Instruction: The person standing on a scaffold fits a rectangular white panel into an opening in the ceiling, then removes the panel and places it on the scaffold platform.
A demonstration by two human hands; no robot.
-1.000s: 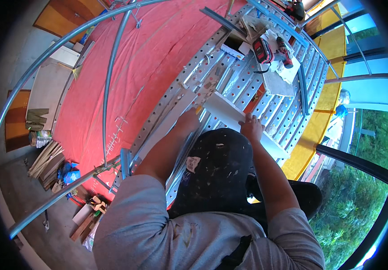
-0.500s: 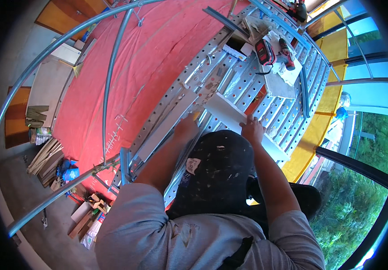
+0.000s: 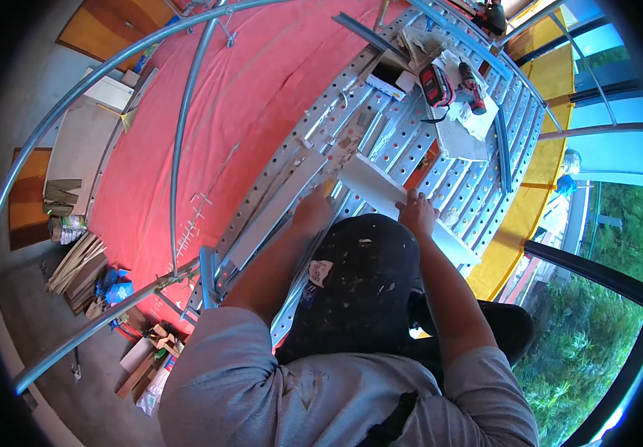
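Note:
My left hand (image 3: 314, 210) is closed on a small yellow tool (image 3: 329, 187), too small and blurred to identify exactly. It is between a long pale strip (image 3: 276, 201) and a white board (image 3: 367, 181). My right hand (image 3: 416, 212) grips the upper long edge of that board, which lies at an angle across the perforated metal planks (image 3: 481, 201). My dark, paint-spotted knee (image 3: 360, 276) is just below the board. Farther up the planks, a red-and-black case-like item (image 3: 435, 86) and a red drill (image 3: 473, 89) rest on pale scrap boards (image 3: 463, 138).
Metal tubes (image 3: 183, 127) frame the platform. Red sheeting (image 3: 150, 179) lies to the left, above a floor with wood pieces (image 3: 75, 268). Yellow panels (image 3: 545, 134) and windows (image 3: 612, 335) are on the right. A dark figure or bag (image 3: 493, 15), unclear, is at the far end.
My left hand has moved slightly, dipping and then shifting right along the board's near end. My right hand stays on the board, which has barely moved.

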